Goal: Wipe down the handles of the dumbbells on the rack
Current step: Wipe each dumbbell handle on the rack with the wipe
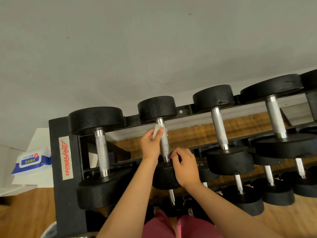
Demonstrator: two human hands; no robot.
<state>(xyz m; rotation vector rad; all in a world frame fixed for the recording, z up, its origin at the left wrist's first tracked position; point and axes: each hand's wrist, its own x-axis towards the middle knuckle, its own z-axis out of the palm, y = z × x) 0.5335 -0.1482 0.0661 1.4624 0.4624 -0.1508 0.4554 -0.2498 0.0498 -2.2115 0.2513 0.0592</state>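
A black rack (60, 152) carries a top row of black dumbbells with knurled silver handles. My left hand (151, 145) pinches a white wet wipe (157, 130) around the upper end of the second dumbbell's handle (165, 146). My right hand (184, 167) grips the near black head (164, 177) of that same dumbbell, fingers curled over its top edge. The dumbbell to the left shows its handle (102, 152) bare, and two more handles (219, 128) (276, 117) lie to the right.
A blue and white pack of wet wipes (32, 160) lies on a white ledge left of the rack. Lower rack tiers hold more dumbbells (240, 191). A grey wall rises behind. Wooden floor (22, 212) shows below left, and my pink trousers (171, 227) at the bottom.
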